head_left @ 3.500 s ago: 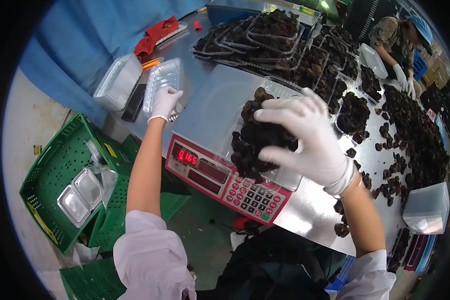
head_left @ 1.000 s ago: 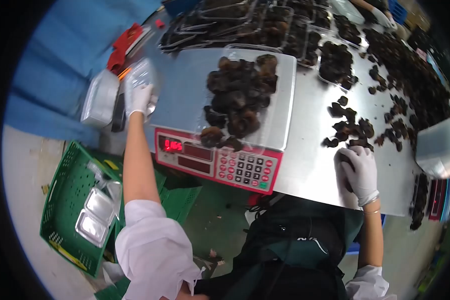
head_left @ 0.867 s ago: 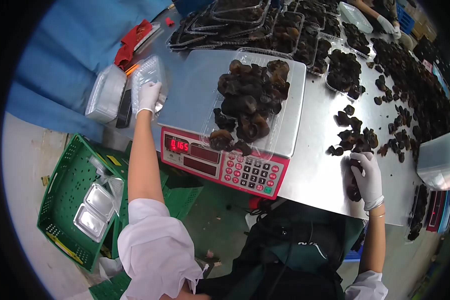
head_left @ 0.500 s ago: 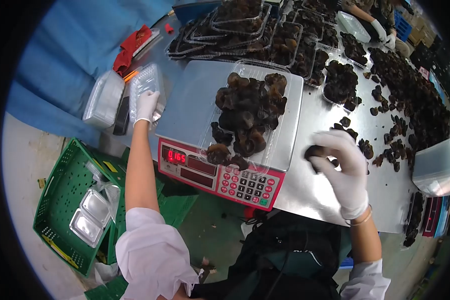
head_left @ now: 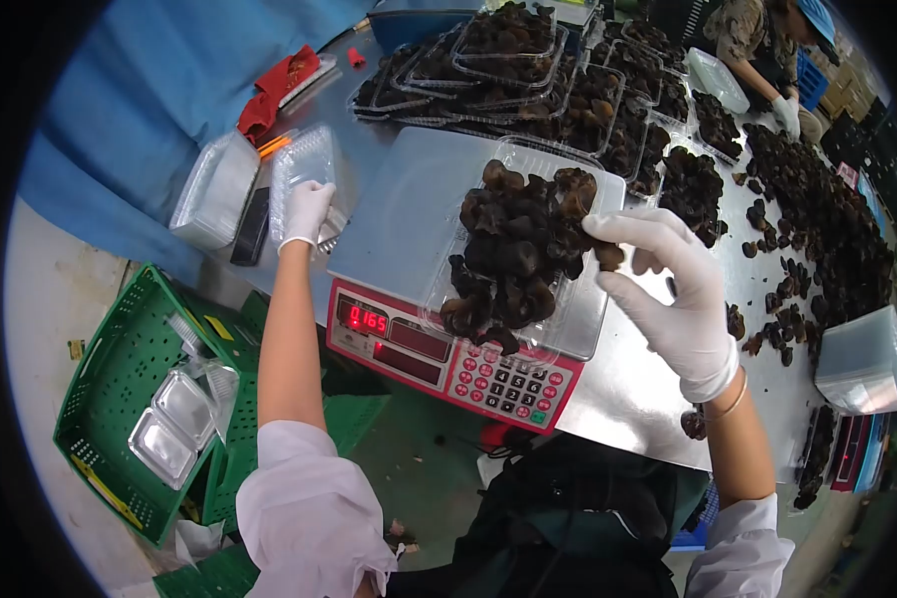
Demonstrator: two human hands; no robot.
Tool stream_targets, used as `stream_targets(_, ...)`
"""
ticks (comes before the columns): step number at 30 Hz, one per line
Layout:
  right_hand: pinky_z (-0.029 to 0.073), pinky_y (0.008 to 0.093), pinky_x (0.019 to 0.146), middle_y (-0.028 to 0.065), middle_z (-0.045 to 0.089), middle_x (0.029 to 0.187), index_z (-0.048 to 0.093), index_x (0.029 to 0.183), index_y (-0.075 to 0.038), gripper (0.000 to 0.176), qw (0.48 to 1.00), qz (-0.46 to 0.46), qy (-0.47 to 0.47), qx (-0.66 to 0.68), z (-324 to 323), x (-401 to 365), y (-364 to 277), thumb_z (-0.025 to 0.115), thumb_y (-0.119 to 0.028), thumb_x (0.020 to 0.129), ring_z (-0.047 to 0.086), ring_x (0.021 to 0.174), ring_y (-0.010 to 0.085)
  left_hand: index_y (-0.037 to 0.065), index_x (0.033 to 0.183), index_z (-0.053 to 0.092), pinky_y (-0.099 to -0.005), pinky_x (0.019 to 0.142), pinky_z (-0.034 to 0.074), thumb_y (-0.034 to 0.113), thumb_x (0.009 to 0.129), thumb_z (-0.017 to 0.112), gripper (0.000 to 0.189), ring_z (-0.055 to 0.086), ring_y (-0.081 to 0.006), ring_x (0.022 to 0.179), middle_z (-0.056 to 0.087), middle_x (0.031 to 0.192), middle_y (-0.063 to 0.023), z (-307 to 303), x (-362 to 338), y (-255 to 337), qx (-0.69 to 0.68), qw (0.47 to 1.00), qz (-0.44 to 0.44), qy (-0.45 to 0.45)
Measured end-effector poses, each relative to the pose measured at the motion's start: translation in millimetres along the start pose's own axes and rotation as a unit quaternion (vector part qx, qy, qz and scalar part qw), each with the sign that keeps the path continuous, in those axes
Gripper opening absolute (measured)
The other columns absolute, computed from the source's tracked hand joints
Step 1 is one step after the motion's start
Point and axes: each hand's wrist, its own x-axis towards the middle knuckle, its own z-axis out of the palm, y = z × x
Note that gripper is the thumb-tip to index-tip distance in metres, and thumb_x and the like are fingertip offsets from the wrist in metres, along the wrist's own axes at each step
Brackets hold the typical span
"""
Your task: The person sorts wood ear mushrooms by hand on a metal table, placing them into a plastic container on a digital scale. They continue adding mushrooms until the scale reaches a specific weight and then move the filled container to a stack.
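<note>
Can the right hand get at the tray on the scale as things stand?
Likely yes. The right hand, pinching a fungus piece, is at the right edge of the tray on the scale; nothing lies between them.

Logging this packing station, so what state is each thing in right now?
scale: on, display lit red
tray on the scale: open, heaped with dark mushrooms
right hand: gloved, pinching a mushroom piece above the tray's edge
left hand: gloved, touching the empty tray stack
green crate: holding empty clear containers
</note>
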Motion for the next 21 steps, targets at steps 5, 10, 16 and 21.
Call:
stream_targets(5, 0.048, 0.0285, 0.08, 0.0041, 0.067, 0.102, 0.069, 0.121, -0.009, 0.043, 0.999, 0.031, 0.021, 0.017, -7.8, -11.2, 15.2, 0.072, 0.002, 0.079, 0.059, 0.091, 0.016, 0.0, 0.075, 0.065, -0.0329, 0.053, 0.047, 0.022, 0.084, 0.064, 0.023, 0.061, -0.0172, 0.054, 0.065, 0.064, -0.01, 1.5, 7.4, -9.3, -0.014, 1.0, -0.017, -0.007)
stream_targets(10, 0.049, 0.0299, 0.083, 0.0062, 0.067, 0.104, 0.068, 0.12, -0.007, 0.042, 0.999, 0.041, 0.013, -0.014, -5.7, -21.7, 24.8, 0.073, 0.001, 0.079, 0.06, 0.091, 0.0173, -0.001, 0.074, 0.067, -0.0329, 0.057, 0.047, 0.024, 0.081, 0.065, 0.026, 0.062, -0.018, 0.057, 0.066, 0.065, -0.0113, -1.5, -5.8, 4.7, 0.005, 1.0, -0.02, 0.004)
stream_targets(16, 0.049, 0.0314, 0.085, 0.0071, 0.067, 0.105, 0.067, 0.123, -0.008, 0.044, 0.997, 0.049, 0.007, -0.052, -3.6, -15.4, 23.1, 0.072, 0.001, 0.08, 0.059, 0.091, 0.0186, -0.002, 0.074, 0.067, -0.0327, 0.057, 0.047, 0.023, 0.082, 0.065, 0.026, 0.062, -0.0174, 0.057, 0.065, 0.064, -0.0112, -2.3, -11.8, 13.1, 0.014, 1.0, -0.001, 0.017)
stream_targets(21, 0.046, 0.0329, 0.091, 0.0074, 0.066, 0.104, 0.066, 0.125, -0.009, 0.043, 0.997, 0.026, 0.059, -0.047, 1.9, 7.7, 31.6, 0.07, -0.006, 0.082, 0.057, 0.089, 0.0192, -0.002, 0.072, 0.065, -0.0311, 0.055, 0.046, 0.019, 0.082, 0.064, 0.023, 0.061, -0.0165, 0.055, 0.065, 0.063, -0.0109, -3.6, -16.2, 17.4, 0.004, 1.0, 0.011, 0.016)
